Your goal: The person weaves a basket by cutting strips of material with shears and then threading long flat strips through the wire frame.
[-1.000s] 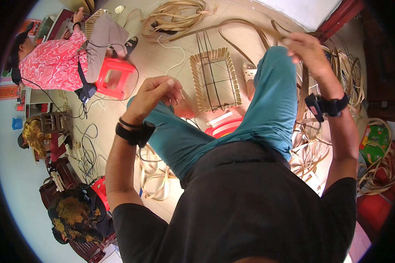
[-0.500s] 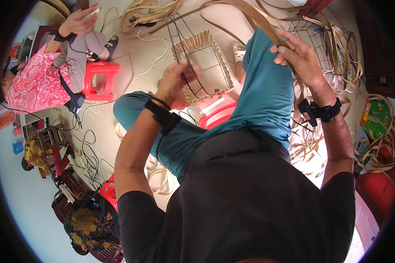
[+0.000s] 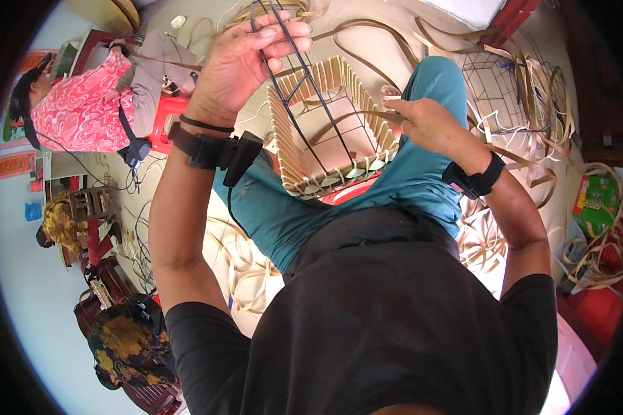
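Observation:
A rectangular basket on a black wire frame, its sides wrapped with pale strips, is tilted between my knees. A long wire handle with a crosspiece rises from its near side. My left hand is closed on the upper part of that handle, fingers curled about the wires. To the right of the basket, my right hand pinches a flat brown strip. The strip reaches leftward over the basket's opening. Part of it is hidden by my fingers.
Loose strip coils lie on the floor ahead. A bare wire frame and hanging strips are on the right. A co-worker in a pink patterned top sits on a red stool at the left. Cables trail on the floor.
My left hand has moved up and left with the handle, and the basket appears nearer and larger. My right hand has come down and left, bringing the strip over the basket. The co-worker's raised hand has lowered.

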The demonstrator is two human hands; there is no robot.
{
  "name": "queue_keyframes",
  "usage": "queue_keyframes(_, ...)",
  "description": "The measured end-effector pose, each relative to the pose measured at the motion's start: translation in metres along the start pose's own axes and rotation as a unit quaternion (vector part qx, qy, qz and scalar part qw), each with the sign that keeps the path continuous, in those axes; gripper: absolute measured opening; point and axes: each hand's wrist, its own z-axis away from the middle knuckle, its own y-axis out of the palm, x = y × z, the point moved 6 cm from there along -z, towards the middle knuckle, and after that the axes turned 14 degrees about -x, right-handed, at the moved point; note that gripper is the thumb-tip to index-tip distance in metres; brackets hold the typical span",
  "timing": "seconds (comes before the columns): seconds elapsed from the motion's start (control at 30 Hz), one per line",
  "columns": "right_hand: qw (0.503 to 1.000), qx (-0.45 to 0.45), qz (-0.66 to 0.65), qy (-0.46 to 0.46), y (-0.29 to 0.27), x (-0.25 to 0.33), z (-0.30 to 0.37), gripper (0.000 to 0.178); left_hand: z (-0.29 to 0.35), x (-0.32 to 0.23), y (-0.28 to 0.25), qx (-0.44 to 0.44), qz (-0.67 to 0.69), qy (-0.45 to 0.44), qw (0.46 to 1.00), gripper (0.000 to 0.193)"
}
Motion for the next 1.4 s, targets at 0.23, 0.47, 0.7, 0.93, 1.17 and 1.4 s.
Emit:
queue_keyframes(0.23,0.991,0.080,-0.099,-0.033,-0.023,0.052,-0.012,0.029,0.029,-0.055,0.016,-0.036,-0.021,0.050,0.998,0.039)
queue_keyframes(0.47,0.979,0.144,-0.019,-0.145,-0.042,0.102,-0.012,0.033,0.045,-0.117,0.094,0.158,0.162,0.069,0.972,0.030)
queue_keyframes(0.7,0.943,0.257,-0.192,-0.089,-0.034,0.113,0.007,0.043,0.055,-0.109,0.080,0.110,0.160,0.037,0.980,0.024)
queue_keyframes(0.93,0.938,0.270,-0.217,-0.030,-0.015,0.099,0.003,0.042,0.046,-0.090,0.068,0.190,0.147,0.066,0.968,0.029)
queue_keyframes(1.17,0.932,0.279,-0.230,-0.029,-0.021,0.104,-0.010,0.033,0.098,-0.004,0.006,0.000,-0.190,-0.025,0.982,0.083)
queue_keyframes(1.4,0.928,0.289,-0.235,0.002,-0.023,0.101,-0.016,0.029,0.179,0.022,0.007,0.020,-0.321,0.068,0.944,0.034)
